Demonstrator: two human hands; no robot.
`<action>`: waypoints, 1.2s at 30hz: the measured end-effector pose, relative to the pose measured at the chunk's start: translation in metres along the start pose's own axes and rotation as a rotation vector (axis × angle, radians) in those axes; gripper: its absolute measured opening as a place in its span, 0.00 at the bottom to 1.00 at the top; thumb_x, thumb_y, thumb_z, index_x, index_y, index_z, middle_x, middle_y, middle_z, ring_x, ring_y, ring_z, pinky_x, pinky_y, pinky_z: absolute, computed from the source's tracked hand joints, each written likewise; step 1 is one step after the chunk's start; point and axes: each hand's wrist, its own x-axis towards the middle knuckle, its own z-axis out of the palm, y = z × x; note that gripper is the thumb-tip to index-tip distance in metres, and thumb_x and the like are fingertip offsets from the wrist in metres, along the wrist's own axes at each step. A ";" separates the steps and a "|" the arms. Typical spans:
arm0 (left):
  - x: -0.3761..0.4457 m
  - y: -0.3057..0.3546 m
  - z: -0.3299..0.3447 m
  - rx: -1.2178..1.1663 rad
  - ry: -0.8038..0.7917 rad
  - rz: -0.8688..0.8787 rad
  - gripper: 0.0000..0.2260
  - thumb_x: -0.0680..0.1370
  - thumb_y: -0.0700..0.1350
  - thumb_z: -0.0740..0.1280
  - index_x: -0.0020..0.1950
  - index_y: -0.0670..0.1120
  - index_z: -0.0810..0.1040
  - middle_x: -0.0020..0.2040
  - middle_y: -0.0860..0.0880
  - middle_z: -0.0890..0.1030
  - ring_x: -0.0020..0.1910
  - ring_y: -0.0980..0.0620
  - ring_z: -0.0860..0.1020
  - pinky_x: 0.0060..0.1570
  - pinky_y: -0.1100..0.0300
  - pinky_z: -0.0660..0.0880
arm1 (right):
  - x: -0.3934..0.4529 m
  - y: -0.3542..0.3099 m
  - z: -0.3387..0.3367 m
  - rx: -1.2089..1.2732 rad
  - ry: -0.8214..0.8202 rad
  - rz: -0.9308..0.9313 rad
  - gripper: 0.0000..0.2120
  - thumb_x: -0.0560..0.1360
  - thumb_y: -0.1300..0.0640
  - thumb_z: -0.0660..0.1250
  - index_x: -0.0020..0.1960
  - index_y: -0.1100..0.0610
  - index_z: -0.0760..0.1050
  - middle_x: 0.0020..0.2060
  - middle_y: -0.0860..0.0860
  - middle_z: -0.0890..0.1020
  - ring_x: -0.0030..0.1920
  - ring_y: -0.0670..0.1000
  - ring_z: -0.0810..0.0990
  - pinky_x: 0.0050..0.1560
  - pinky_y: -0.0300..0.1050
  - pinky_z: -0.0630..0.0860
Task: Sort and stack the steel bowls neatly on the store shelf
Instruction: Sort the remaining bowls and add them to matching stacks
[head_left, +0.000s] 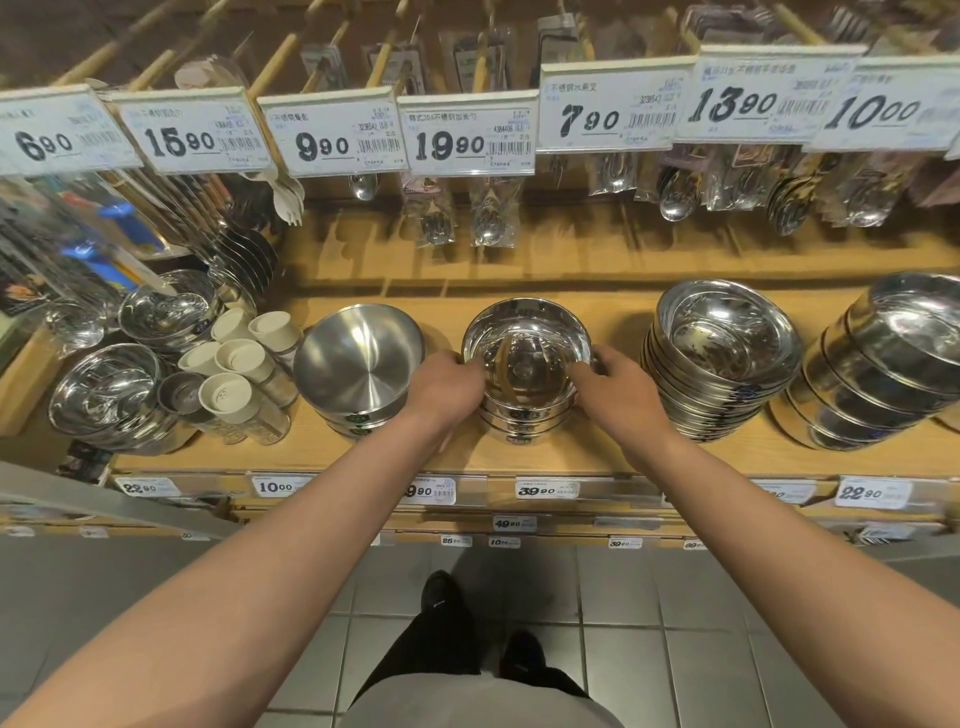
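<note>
A short stack of shiny steel bowls (525, 343) stands in the middle of the wooden shelf (550, 457). My left hand (451, 387) grips the top bowl's left rim and my right hand (618, 387) grips its right rim. To the left, a matte steel bowl (358, 353) lies tilted on its own short stack. On the right is a tall stack of rimmed bowls (722, 353), and a further stack of deep bowls (883, 364) stands at the far right.
Cream-lidded steel cups (234, 374) and more bowls (109, 395) crowd the shelf's left end. Price tags (467, 132) and packaged spoons (488, 218) hang above the shelf. Price labels (548, 489) line its front edge. Grey floor tiles and my shoes lie below.
</note>
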 end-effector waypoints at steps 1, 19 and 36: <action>-0.002 -0.001 0.001 -0.030 -0.004 -0.010 0.22 0.80 0.54 0.61 0.68 0.41 0.75 0.64 0.42 0.79 0.62 0.40 0.78 0.63 0.43 0.77 | -0.001 0.003 0.001 0.052 -0.028 0.040 0.19 0.72 0.38 0.63 0.58 0.45 0.79 0.47 0.47 0.84 0.51 0.52 0.83 0.57 0.57 0.80; 0.005 -0.021 0.012 -0.235 -0.030 0.016 0.27 0.78 0.62 0.52 0.68 0.50 0.78 0.67 0.44 0.79 0.66 0.41 0.76 0.69 0.39 0.72 | 0.002 0.021 0.017 0.321 -0.044 0.063 0.16 0.79 0.40 0.54 0.51 0.36 0.81 0.51 0.36 0.83 0.60 0.44 0.78 0.68 0.60 0.74; -0.001 -0.030 0.007 -0.550 -0.154 0.023 0.16 0.85 0.54 0.58 0.48 0.47 0.81 0.29 0.52 0.81 0.26 0.56 0.78 0.27 0.61 0.72 | 0.001 0.013 0.021 0.330 -0.050 0.082 0.18 0.79 0.36 0.52 0.51 0.33 0.81 0.56 0.37 0.82 0.64 0.46 0.77 0.67 0.58 0.74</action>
